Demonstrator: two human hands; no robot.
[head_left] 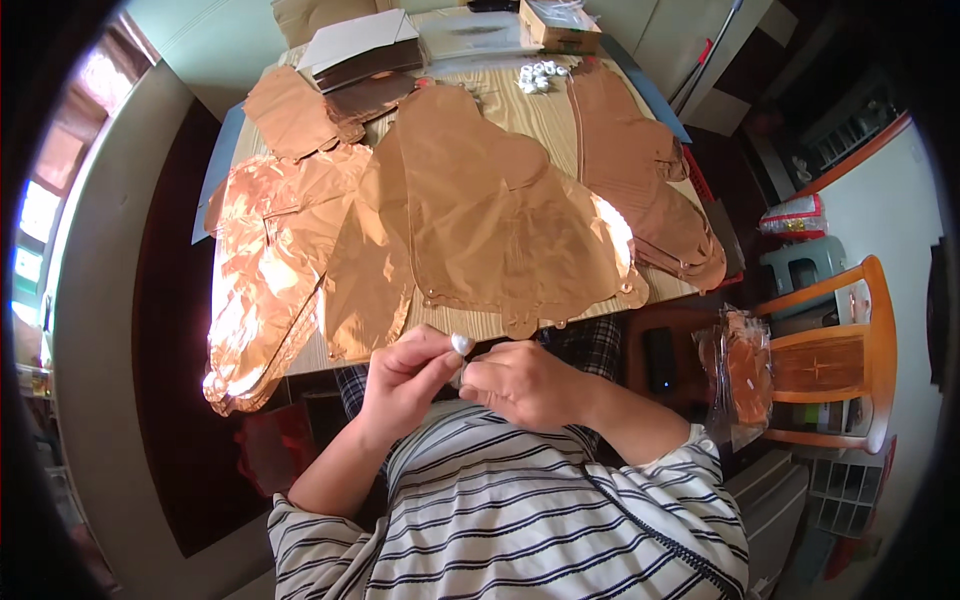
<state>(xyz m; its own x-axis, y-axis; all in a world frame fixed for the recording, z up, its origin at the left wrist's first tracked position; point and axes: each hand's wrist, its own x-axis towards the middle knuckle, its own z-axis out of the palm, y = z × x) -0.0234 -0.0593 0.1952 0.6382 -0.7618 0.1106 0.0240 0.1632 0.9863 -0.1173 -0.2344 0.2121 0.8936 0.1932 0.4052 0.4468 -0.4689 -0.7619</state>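
In front of my body, just off the near edge of the table, my two hands meet. My left hand (400,378) pinches a small white roll (461,344), which looks like a coil of ribbon, between thumb and fingertips. Close beside it, my right hand (527,382) is closed, its fingertips at the roll's lower side; a thin pale strand seems to run between the hands. Flat copper-coloured foil balloons (480,200) lie on the table just beyond, their rounded edges hanging slightly over the near side.
More foil balloons lie in a crinkled pile (275,250) at the left and a stack (640,170) at the right. Several small white rolls (540,76) sit at the back, near a cardboard box (560,35) and grey sheets (360,45). A wooden chair (830,355) stands at right.
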